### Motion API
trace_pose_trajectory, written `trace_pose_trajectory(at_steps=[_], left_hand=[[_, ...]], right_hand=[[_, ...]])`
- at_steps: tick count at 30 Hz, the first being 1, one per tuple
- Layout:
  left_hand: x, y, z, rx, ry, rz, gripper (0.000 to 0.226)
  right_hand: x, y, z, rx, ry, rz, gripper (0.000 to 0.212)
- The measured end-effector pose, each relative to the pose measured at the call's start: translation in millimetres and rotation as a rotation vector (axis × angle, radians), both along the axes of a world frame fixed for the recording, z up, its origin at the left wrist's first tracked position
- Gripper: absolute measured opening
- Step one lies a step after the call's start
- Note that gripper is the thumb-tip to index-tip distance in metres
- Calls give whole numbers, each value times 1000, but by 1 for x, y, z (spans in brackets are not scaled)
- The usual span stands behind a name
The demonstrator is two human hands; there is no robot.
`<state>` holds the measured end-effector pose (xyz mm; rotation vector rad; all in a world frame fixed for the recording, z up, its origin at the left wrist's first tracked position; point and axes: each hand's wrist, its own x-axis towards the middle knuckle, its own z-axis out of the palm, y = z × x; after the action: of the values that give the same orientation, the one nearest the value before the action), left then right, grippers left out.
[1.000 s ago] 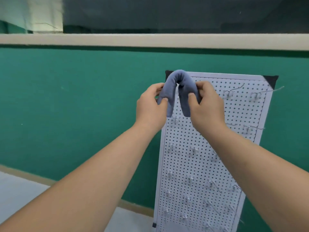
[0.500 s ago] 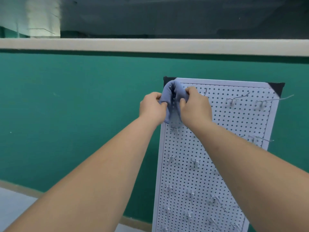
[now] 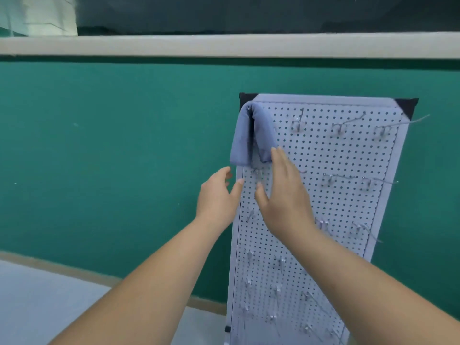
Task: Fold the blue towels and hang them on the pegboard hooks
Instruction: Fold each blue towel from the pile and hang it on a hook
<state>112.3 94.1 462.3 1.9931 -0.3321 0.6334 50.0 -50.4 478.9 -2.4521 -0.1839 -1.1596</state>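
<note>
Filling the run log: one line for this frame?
blue towel: hangs folded at pegboard top-left | left hand: open, clear of towel | right hand: open, fingers at towel's lower end

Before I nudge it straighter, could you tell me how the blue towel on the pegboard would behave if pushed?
Probably floppy: the blue towel droops in two soft limbs. Likely light: the pegboard hooks are thin wire. A sideways push might slide it off.

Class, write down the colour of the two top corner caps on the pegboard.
Black corner caps, seen best in the head view, the only view.
</note>
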Motion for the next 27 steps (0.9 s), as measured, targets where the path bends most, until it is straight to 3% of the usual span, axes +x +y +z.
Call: trace_pose_trajectory(at_steps=[3,8,12,17,21,27], left_hand=[[-16,8,-73,81,41,-6,54],[-62,8,-220,301,341,-113,48],[-102,-3,-319,659,626,-381,58],[-150,-20,-418,875,929,-548,55],[-186,-14,-488,1077,1019,-651,75],[-202,-31,-522,1046,821,-579,77]], right_hand=[[-31,-1,-73,-22,27,17,73],[-81,-27,-228,26,351,23,67],[-119,-68,-343,-37,857,-18,58],[-173,-100,-423,-221,1513,-30,49],[-194,-107,-449,-238,1576,34,53],[-208,-111,-471,-176,1537,8,63]])
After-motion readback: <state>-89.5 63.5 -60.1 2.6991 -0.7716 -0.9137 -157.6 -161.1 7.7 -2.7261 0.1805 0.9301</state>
